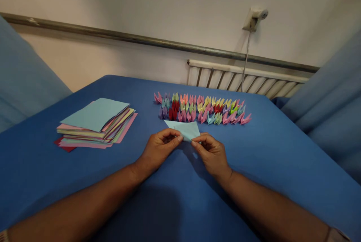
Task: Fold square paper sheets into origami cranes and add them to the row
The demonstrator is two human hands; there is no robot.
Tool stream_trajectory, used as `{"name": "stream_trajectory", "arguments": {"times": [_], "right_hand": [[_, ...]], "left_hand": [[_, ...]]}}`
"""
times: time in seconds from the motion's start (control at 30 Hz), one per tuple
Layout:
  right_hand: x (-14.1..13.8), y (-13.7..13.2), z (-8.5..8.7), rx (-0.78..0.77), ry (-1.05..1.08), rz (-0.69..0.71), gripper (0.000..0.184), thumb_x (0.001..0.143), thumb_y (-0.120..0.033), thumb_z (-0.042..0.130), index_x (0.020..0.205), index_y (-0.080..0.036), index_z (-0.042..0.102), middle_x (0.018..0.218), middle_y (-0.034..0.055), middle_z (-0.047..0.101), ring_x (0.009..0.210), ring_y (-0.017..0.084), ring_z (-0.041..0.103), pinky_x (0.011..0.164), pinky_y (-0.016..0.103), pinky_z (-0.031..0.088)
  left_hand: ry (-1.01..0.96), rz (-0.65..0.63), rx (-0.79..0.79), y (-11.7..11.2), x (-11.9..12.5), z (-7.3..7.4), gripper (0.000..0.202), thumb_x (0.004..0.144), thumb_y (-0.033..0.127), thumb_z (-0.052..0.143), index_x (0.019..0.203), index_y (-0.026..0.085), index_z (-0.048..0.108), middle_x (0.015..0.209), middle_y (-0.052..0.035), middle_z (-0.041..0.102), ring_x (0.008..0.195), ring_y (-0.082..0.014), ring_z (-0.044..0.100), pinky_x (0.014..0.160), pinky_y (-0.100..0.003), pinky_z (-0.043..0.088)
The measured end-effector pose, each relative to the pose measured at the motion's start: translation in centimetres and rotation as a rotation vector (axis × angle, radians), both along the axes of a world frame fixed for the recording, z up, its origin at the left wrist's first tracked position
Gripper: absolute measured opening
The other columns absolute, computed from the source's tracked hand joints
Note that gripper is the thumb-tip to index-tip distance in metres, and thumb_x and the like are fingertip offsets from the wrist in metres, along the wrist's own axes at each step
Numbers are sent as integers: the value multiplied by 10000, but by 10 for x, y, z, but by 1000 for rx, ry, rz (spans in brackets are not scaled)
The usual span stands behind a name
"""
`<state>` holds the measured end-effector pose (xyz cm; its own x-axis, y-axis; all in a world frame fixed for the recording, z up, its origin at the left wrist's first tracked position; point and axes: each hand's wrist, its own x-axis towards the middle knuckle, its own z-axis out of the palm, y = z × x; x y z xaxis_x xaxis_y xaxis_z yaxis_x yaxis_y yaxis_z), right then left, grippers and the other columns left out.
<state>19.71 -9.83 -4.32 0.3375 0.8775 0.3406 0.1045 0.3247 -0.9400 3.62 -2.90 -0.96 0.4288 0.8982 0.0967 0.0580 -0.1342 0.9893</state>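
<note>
A light blue folded paper (186,129) is held up just above the blue table, between my two hands. My left hand (162,146) pinches its lower left edge between thumb and fingers. At the lower right edge, my right hand (212,153) grips it the same way. The paper tapers to a point at its upper left; its underside is hidden. Right behind it, rows of small folded paper cranes (191,116) in pink, red, yellow, green, blue and purple stand close together.
To the left lies a thick stack of coloured paper sheets (96,116), light blue on top. The blue tabletop (141,212) reaches back to a wall with a metal rail (135,39), a radiator (225,76) and a socket with a plugged cord (252,20). Blue curtains (335,103) hang at both sides.
</note>
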Motion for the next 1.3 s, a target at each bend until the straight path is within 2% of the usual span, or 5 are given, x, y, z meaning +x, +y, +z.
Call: {"name": "stream_trajectory", "arguments": {"times": [0.37, 0.73, 0.83, 1.0, 1.3], "right_hand": [[-8, -2, 3, -98, 179, 2, 191, 746, -280, 715, 841, -214, 563, 665, -38, 617, 599, 116, 589, 571, 246, 448], [-11, 3, 0, -100, 358, 63, 416, 694, -250, 749, 1039, -219, 519, 673, -58, 629, 596, 110, 608, 594, 238, 471], [-9, 4, 1, -117, 398, 73, 399, 689, -279, 768, 1005, -216, 533, 689, -42, 658, 595, 113, 611, 596, 249, 484], [-10, 5, 1, -186, 418, 149, 370, 647, -314, 809, 902, -205, 563, 709, -19, 696, 581, 109, 610, 586, 254, 498], [-9, 0, 2, -216, 354, 188, 313, 709, -411, 759, 870, -201, 593, 726, -10, 663, 609, 120, 605, 530, 236, 475]], "left_hand": [[-82, 49, -124, -4, 4, 3, 212, 699, 273, 747, 825, 170, 610, 703, 11, 663, 670, -125, 625, 649, -230, 474], [-275, 45, -351, -8, 8, 5, 886, 665, 211, 806, 1408, 174, 324, 856, -18, 703, 670, -113, 624, 654, -236, 471], [-289, -9, -453, -11, 9, 5, 735, 680, 238, 808, 1323, 183, 456, 913, -44, 706, 717, -121, 634, 663, -234, 471], [-170, -58, -426, -10, 7, 0, 281, 700, 304, 790, 879, 118, 682, 744, -39, 678, 645, -113, 593, 594, -224, 441], [-73, 34, -401, -7, 7, -3, 248, 685, 306, 771, 808, 108, 690, 632, -29, 641, 528, -110, 548, 494, -226, 409]]}}
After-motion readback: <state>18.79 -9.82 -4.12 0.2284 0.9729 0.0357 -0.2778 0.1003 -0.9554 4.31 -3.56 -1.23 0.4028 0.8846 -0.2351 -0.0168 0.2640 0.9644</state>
